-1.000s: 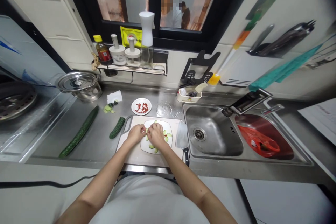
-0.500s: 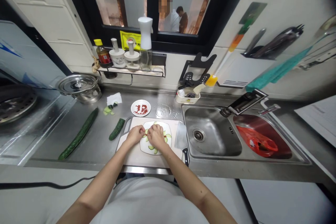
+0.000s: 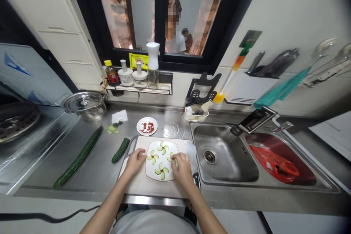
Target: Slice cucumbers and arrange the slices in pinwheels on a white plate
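On the cutting board (image 3: 137,184) lies a squarish white plate (image 3: 161,159) with cucumber slices (image 3: 161,171) set out in pinwheel shapes, red bits at their centres. My right hand (image 3: 182,168) is over the plate's right side, thumb and fingertips pinched at a cucumber slice there and partly hiding it. Just off the plate's left edge is my left hand (image 3: 135,161), fingers bent and loosely apart, with nothing visible in it. A kitchen knife (image 3: 191,151) rests along the board's right side, partly behind my right hand. Behind the board, a small round plate (image 3: 147,121) holds chopped red pieces.
A long cucumber (image 3: 79,159) and a shorter cucumber piece (image 3: 120,150) lie on the steel counter to the left. Cucumber scraps (image 3: 112,129) sit by a white paper (image 3: 119,116). A lidded pot (image 3: 86,108) stands behind. On the right is a double sink (image 3: 227,153) with a red bag (image 3: 276,166).
Both hands have moved apart from the middle of the plate, the left to its left edge, the right to its right side. The pinwheels now show. My view has tilted upward.
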Motion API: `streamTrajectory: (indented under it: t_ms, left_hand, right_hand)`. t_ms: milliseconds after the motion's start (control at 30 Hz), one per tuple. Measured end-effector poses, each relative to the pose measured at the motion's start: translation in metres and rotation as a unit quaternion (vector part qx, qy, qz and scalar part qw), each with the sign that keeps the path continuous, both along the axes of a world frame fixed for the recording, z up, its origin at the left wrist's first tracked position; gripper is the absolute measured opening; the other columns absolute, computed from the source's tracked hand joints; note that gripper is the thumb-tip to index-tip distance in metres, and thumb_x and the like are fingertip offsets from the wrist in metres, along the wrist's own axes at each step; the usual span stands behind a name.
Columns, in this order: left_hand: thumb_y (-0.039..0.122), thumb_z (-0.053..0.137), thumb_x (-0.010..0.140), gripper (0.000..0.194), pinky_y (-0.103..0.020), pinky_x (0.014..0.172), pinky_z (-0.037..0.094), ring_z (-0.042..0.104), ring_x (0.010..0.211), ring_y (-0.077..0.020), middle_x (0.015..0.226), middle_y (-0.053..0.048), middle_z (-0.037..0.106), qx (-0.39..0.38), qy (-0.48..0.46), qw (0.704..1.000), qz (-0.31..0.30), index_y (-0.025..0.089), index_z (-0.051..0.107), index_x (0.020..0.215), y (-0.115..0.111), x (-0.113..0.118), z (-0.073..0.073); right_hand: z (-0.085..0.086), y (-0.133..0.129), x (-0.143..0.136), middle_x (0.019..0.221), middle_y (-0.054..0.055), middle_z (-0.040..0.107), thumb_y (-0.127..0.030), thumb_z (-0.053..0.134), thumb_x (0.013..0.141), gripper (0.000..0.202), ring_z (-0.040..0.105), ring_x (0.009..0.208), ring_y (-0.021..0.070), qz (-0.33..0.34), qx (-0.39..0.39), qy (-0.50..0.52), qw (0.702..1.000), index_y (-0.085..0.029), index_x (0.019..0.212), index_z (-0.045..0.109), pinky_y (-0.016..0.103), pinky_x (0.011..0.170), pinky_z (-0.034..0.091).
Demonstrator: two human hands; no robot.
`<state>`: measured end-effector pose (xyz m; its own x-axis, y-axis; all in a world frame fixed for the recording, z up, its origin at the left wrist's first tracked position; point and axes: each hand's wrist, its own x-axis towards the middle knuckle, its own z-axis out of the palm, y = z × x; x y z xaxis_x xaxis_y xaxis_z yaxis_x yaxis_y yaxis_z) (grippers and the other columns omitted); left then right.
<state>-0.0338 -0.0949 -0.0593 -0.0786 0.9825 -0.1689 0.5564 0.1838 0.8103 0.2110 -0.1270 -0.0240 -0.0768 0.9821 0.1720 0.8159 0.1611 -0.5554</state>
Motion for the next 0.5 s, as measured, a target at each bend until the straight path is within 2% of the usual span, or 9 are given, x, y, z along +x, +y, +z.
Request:
streamTrajectory:
  t_ms: [133,300,400,500]
  left_hand:
    - [0.036,0.054,0.076,0.036,-0.026,0.068,0.046,0.064,0.076,-0.0179,0.08,-0.003,0.067,-0.03,-0.037,0.999,0.007,0.016,0.062,0.105,-0.013,0.002,0.002]
    - [0.036,0.052,0.077,0.04,-0.027,0.068,0.046,0.064,0.076,-0.019,0.078,-0.004,0.068,-0.071,-0.059,0.996,-0.013,0.013,0.061,0.109,-0.021,0.005,0.006]
    - [0.034,0.053,0.076,0.039,-0.027,0.067,0.046,0.064,0.075,-0.0194,0.077,-0.004,0.068,-0.079,-0.061,0.995,-0.015,0.013,0.062,0.108,-0.022,0.007,0.005]
    - [0.032,0.054,0.075,0.037,-0.027,0.066,0.046,0.064,0.071,-0.0193,0.071,-0.002,0.067,-0.088,-0.062,0.994,-0.016,0.014,0.063,0.106,-0.024,0.009,0.003]
  right_hand:
    - [0.0,-0.025,0.016,0.096,0.008,0.063,-0.026,0.046,0.084,0.025,0.055,0.093,0.0228,-0.046,-0.046,0.043,0.997,-0.021,0.101,0.064,0.033,0.083,0.042]
    - [-0.009,-0.048,0.023,0.077,0.004,0.064,-0.032,0.051,0.079,0.028,0.061,0.072,0.0204,-0.183,-0.167,0.105,0.963,-0.021,0.103,0.062,0.029,0.067,0.043]
    - [-0.02,-0.056,0.02,0.069,0.001,0.063,-0.034,0.056,0.074,0.037,0.061,0.068,0.0202,-0.215,-0.201,0.151,0.944,-0.021,0.109,0.06,0.028,0.063,0.043]
    - [-0.032,-0.06,0.014,0.067,-0.001,0.062,-0.036,0.061,0.07,0.048,0.062,0.067,0.0198,-0.227,-0.2,0.218,0.928,-0.023,0.116,0.056,0.027,0.061,0.044]
